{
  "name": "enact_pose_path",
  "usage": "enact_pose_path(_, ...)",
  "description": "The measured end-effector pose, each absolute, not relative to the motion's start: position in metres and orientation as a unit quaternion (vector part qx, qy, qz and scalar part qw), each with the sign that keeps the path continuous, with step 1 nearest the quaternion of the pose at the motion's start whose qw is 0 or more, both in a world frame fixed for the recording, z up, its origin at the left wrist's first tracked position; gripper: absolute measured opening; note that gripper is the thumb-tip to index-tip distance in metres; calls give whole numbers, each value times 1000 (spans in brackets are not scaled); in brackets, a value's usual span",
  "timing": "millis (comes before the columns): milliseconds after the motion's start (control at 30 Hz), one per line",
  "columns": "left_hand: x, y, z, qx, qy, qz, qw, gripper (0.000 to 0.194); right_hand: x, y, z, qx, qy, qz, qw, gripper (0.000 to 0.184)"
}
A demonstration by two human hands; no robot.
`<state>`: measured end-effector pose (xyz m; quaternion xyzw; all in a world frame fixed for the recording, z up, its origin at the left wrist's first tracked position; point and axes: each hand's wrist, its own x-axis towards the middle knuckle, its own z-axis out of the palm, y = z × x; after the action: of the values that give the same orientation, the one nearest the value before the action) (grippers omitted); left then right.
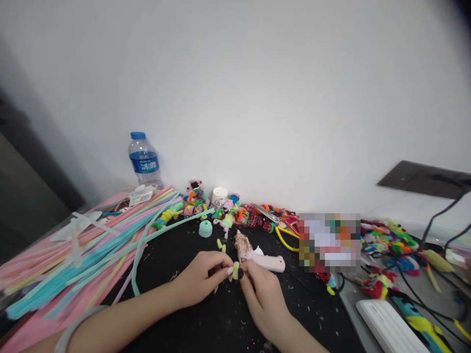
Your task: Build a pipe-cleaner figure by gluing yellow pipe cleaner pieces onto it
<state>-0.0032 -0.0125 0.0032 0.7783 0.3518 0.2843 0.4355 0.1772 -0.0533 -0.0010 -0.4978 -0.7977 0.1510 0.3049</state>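
My left hand (200, 282) and my right hand (259, 291) meet over the black table top (221, 323), fingertips pinched together on a small yellow-green fuzzy piece (235, 270). Just beyond my right hand lies a pale pink glue gun (263, 259). Two more small yellow-green bits (221, 244) and a mint fuzzy disc (205, 229) lie a little farther back. My left wrist wears a pale bangle (73, 328).
A big heap of pastel pipe cleaners (84, 250) covers the left side. Small colourful fuzzy figures (228, 211), scissors (267, 213), a white jar (220, 197) and a water bottle (144, 161) stand along the wall. More figures, black cables (437, 215) and a white device (390, 326) lie at right.
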Motion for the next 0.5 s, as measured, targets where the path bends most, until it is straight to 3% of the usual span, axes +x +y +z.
enact_pose_path(500,-2,-13,7,801,370,280,379,16,177,-53,-2,-498,-796,138,313,14)
